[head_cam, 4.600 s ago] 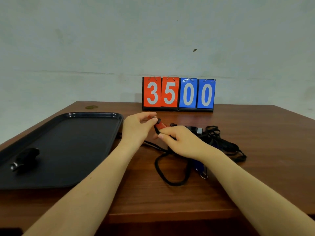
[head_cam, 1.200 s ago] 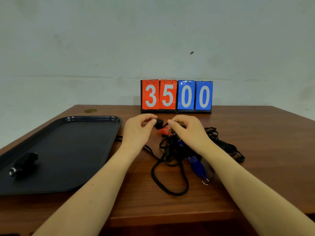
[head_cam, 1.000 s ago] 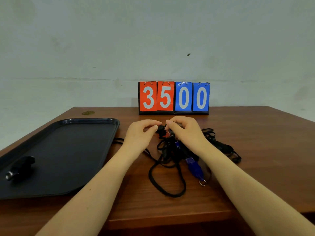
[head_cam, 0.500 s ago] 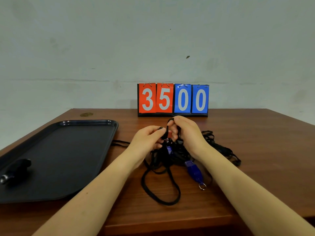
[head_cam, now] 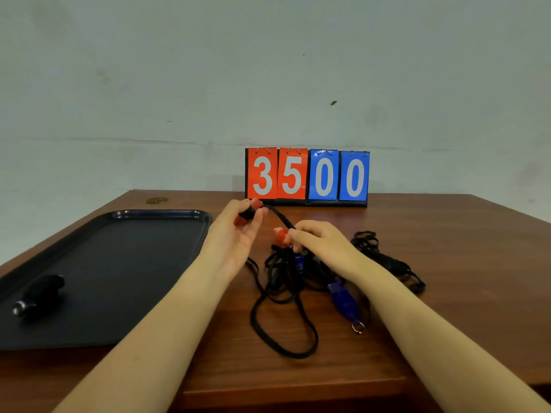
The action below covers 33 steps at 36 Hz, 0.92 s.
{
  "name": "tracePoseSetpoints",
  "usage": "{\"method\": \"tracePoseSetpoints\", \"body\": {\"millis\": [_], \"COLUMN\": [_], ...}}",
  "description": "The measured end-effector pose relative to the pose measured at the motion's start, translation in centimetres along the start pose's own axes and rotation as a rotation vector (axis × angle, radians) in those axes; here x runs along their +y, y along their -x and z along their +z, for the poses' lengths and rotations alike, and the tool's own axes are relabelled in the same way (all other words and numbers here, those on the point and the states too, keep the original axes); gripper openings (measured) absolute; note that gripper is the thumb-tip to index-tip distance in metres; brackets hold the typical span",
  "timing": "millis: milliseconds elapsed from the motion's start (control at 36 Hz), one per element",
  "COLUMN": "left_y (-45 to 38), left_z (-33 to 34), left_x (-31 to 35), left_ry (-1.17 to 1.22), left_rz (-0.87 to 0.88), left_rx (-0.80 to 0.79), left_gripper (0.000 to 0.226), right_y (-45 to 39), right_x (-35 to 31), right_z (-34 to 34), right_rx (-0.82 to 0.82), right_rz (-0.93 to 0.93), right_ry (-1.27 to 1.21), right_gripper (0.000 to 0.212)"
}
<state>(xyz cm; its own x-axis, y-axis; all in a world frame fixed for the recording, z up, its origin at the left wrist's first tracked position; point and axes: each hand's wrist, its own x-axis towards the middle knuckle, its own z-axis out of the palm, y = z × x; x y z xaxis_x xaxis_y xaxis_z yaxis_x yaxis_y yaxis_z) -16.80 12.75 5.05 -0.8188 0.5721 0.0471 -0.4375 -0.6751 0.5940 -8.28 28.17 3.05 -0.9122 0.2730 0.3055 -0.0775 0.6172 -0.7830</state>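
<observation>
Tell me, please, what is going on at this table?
A person is working on a tangle of black cords on the table. The left hand grips a red piece wound with cord; the right hand pinches a second red piece, a cord stretched between them. A blue whistle lies by the tangle.

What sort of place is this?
Probably a plain room set up for a staged exercise: a pale wall, a wooden table with a flip scoreboard reading 3500, and a black tray beside tangled cords. The left hand grips a red whistle; the right hand pinches its cord.
</observation>
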Motion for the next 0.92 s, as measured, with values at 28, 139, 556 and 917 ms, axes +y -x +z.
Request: {"method": "tracePoseSetpoints", "body": {"millis": [28,139,556,917], "left_y": [0.0,-0.4,-0.6,-0.3], "left_z": [0.0,-0.3,-0.4,0.2], "left_x": [0.1,0.4,-0.3,-1.2], "left_ry": [0.010,-0.077,-0.453,-0.504], "left_rz": [0.022,0.165,0.239,0.214], "left_rx": [0.017,0.151,0.206,-0.052], "left_gripper": [0.009,0.007,0.011,0.017], "right_y": [0.0,-0.1,-0.4,-0.2], "right_x": [0.0,0.4,-0.2,0.1], "right_z": [-0.1,-0.6,-1.0,0.6], "right_rx": [-0.004,0.036,0.369,0.045], "right_rz": [0.012,0.067,0.120,-0.116], "right_ry": [0.081,0.302,-0.139,0.201], "right_gripper": [0.021,0.018,0.026,0.026]}}
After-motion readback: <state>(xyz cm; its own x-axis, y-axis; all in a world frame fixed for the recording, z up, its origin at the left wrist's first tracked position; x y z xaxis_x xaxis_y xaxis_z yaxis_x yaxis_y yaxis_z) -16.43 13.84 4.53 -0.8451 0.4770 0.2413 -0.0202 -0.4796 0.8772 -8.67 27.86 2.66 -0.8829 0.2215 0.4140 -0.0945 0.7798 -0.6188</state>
